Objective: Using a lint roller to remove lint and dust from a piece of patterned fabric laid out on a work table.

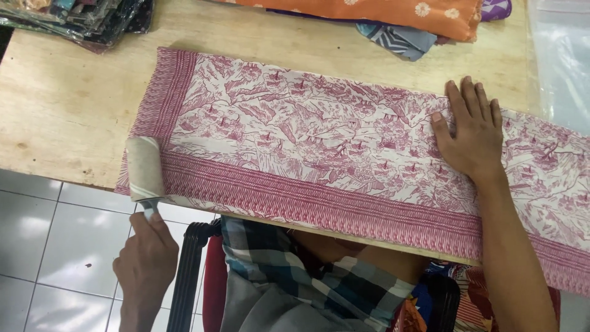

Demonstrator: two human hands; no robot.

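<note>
head view: left hand (145, 257) fingers clamp lint roller (145, 169) on patterned cloth (319, 154); right hand (470, 132) fingers together, flat.

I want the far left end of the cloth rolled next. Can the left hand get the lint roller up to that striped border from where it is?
Probably yes. The left hand already holds the lint roller on the near left edge of the patterned cloth, and nothing lies on the striped border beyond it.
</note>
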